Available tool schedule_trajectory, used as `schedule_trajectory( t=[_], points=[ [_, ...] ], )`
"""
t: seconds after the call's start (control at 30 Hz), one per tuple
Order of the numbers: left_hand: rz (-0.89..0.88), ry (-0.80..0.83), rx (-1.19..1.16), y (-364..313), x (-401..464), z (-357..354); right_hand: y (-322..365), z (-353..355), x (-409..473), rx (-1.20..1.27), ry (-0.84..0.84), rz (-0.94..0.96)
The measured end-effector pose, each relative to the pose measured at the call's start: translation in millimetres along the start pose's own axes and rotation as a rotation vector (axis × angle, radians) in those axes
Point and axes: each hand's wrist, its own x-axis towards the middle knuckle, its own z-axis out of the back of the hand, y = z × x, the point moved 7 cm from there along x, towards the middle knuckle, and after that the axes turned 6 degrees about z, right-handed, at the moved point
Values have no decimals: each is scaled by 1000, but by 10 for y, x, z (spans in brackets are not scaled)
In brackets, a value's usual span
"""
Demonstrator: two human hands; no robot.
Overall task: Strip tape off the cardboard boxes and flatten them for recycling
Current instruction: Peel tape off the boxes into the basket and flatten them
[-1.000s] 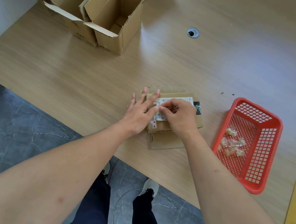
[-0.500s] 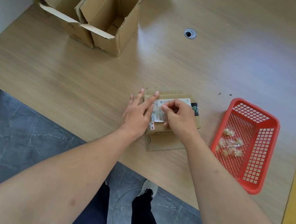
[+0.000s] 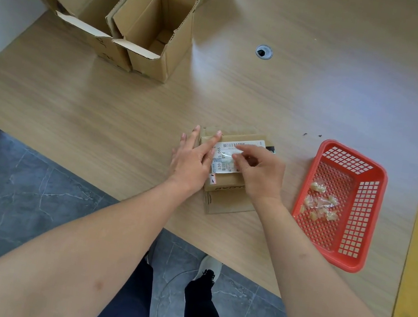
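small box: a flat little cardboard box [image 3: 226,183] sits near the front edge of the wooden table [image 3: 100,113], roughly in the middle, with one flap sticking out toward the person
label: white shipping label [image 3: 225,158] with barcodes and numbers stuck across the top of the small box, partly covered by both hands
left hand: the left hand [image 3: 192,160] lies flat with fingers straight and a bit spread, pressing down on the left side of the small box, index finger reaching up over the top left corner, other fingers hanging off onto the table
right hand: the right hand [image 3: 259,171] is curled over the right half of the label, thumb and fingertips pinching a shiny clear bit of tape [image 3: 228,156] right on the label
peel: can't really tell how much of the tape is lifted, it's tiny and see-through
big boxes: a bunch of opened cardboard boxes [image 3: 146,25] standing at the far left corner of the table, flaps up, well away from the small box
basket: red plastic basket [image 3: 360,166] to the right of the small box, near but not touching it
scraps: crumpled wads of clear tape [image 3: 320,203] lying in the bottom of the basket
table hole: round cable hole [image 3: 264,51] further back, in the middle of the table
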Motion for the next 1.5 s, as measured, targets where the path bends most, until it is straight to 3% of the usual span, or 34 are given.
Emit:
schedule_trajectory(
  t=[0.07,0.17,0.47,0.67,0.87,0.93,1.13,1.33,1.5],
  points=[
    [-35,-19,21,-32,31,26,137,-60,-17,-195,110,286],
    [-85,-28,58,-79,60,44,181,-204,-75,-381,330,490],
    [-121,-2,149,-58,27,18,169,-254,-96,-414,714,436],
    [-307,-90,-119,-242,-67,194,221,-233,-19,-470,563,423],
    [-313,-12,-19,-183,-135,98,214,-52,-21,-398,317,250],
    [-314,9,-8,-183,-123,111,159,-65,-52,-436,334,261],
    [-294,17,12,-198,-120,130,167,-161,-135,-349,608,264],
    [-323,7,-16,-185,-124,103,92,-100,-116,-197,383,-44],
    [-428,-18,36,-114,-100,39,83,-144,-176,-248,299,-55]
  ],
)
